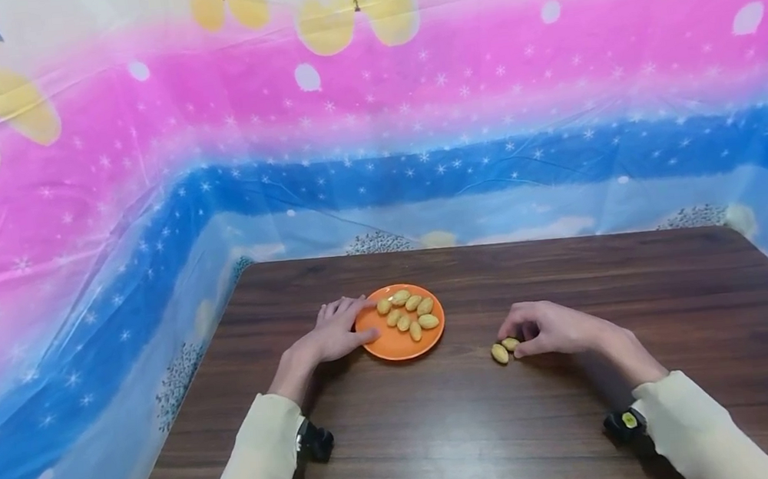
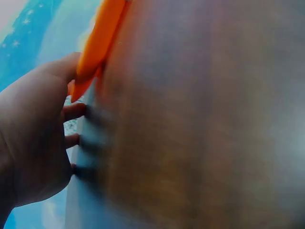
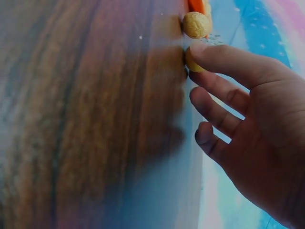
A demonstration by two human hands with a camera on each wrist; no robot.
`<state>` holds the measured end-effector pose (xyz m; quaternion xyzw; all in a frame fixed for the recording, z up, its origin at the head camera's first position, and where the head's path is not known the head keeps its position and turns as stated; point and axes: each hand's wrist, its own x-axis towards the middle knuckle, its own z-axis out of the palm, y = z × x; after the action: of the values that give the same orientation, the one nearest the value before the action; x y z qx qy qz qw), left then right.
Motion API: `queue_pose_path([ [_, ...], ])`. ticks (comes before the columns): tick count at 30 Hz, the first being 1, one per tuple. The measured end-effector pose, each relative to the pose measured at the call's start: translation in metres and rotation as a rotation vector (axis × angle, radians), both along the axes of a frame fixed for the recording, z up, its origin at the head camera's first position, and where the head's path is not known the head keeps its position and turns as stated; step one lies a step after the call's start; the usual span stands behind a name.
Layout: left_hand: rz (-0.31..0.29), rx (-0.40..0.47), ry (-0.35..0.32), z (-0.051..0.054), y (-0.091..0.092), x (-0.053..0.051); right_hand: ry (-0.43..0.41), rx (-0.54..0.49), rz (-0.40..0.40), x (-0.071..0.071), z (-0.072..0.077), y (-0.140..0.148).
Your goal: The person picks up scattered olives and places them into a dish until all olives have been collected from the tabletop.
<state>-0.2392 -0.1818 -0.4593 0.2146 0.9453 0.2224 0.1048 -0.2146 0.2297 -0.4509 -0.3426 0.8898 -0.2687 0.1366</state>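
An orange plate point(image 1: 394, 349) holds several yellow-tan oval nut-like pieces point(image 1: 428, 321), bunched toward its far side. At the plate's left rim is my left hand point(image 1: 337, 333), thumb and forefinger touching the edge with the fingers fairly straight. The left wrist view shows the plate point(image 2: 102, 40) edge-on by the thumb, the other fingertips low near the tabletop. To the right of the plate, my right hand point(image 1: 548, 329) pinches one oval piece point(image 1: 510, 344) between thumb and forefinger, at table level. A second oval piece point(image 1: 500, 353) lies just left of it, also seen as the wrinkled piece point(image 3: 197, 25).
A dark brown wood-grain table point(image 1: 444, 434) carries everything. Behind and to the left hangs a pink and blue printed cloth point(image 1: 377, 171) close to the table's edges. Each wrist wears a small black camera point(image 1: 315, 440) by the pale sleeve.
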Motion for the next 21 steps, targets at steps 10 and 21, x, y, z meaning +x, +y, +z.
queue_pose_path([
  [10, 0.020, -0.013, -0.011, 0.003, -0.001, -0.003, 0.089, 0.007, -0.031, -0.005, 0.010, -0.014],
  [21, 0.061, -0.060, 0.008, 0.005, 0.011, -0.005, 0.144, -0.037, -0.037, -0.012, 0.023, -0.057],
])
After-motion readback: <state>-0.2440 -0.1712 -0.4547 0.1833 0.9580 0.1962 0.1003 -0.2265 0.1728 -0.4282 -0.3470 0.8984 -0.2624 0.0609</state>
